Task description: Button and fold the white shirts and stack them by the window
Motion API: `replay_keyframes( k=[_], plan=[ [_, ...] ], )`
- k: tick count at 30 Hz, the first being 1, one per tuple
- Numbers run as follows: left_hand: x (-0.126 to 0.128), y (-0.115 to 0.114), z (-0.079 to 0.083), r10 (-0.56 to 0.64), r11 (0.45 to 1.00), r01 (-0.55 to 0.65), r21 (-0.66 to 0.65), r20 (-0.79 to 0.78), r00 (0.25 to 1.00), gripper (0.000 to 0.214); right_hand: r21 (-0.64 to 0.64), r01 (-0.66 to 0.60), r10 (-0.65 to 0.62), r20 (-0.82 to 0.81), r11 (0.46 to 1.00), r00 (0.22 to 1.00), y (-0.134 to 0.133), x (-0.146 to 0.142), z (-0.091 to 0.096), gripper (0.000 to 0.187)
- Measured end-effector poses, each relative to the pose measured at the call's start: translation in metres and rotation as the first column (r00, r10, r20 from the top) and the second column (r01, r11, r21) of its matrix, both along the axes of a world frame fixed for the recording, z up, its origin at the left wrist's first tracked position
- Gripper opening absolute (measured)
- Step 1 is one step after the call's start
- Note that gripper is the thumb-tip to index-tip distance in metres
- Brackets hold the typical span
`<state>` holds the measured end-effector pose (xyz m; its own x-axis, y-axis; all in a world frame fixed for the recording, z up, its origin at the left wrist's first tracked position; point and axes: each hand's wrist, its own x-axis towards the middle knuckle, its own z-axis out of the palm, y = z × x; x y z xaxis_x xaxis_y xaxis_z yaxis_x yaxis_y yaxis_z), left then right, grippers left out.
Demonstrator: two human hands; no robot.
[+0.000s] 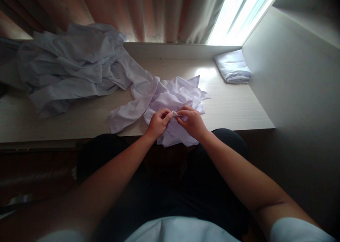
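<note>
A crumpled white shirt [170, 93] with a faint lilac tint lies on the pale wooden ledge [225, 111] before me. Its lower part hangs over the front edge, and a sleeve stretches out to the left. My left hand [159, 122] pinches a small fold of the shirt between thumb and fingers. Close beside it, my right hand [193, 121] grips the same fold from the other side. The fingertips nearly meet there. Whether a button or seam sits inside the pinch is too small to tell.
A large heap of white garments [77, 65] fills the ledge's left side, reaching the shirt. One folded white garment [233, 67] lies at the back right corner by the wall [289, 79]. Behind the ledge hang curtains [127, 15] beside a bright window [239, 15].
</note>
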<state>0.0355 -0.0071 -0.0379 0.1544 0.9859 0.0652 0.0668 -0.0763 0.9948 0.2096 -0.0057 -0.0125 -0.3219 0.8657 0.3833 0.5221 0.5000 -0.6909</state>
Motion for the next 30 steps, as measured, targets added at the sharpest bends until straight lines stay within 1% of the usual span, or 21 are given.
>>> replay_keyframes(
  k=[8, 13, 22, 27, 30],
  plan=[
    [0.001, -0.001, -0.001, 0.014, 1.000, -0.014, 0.001, -0.005, 1.000, 0.031, -0.003, 0.013, -0.013, -0.020, 1.000, 1.000, -0.001, -0.004, 0.001, 0.010],
    [0.002, 0.000, -0.003, 0.009, 1.000, -0.009, -0.001, 0.040, 0.999, 0.031, 0.003, 0.016, -0.016, -0.017, 1.000, 1.000, -0.001, -0.006, 0.001, 0.011],
    [0.004, 0.001, -0.008, 0.019, 0.998, -0.012, -0.058, 0.127, 0.992, 0.033, 0.019, 0.054, -0.053, -0.043, 0.998, 0.998, -0.002, -0.009, -0.002, 0.010],
    [0.004, 0.001, -0.008, 0.018, 0.997, -0.009, -0.072, 0.131, 0.991, 0.032, 0.002, 0.075, -0.074, -0.043, 0.997, 0.996, -0.002, -0.010, -0.001, 0.010],
    [0.004, 0.001, -0.008, 0.024, 0.998, -0.017, -0.058, 0.113, 0.993, 0.033, 0.013, 0.087, -0.087, -0.039, 0.996, 0.995, -0.002, -0.011, -0.002, 0.010]
  ],
)
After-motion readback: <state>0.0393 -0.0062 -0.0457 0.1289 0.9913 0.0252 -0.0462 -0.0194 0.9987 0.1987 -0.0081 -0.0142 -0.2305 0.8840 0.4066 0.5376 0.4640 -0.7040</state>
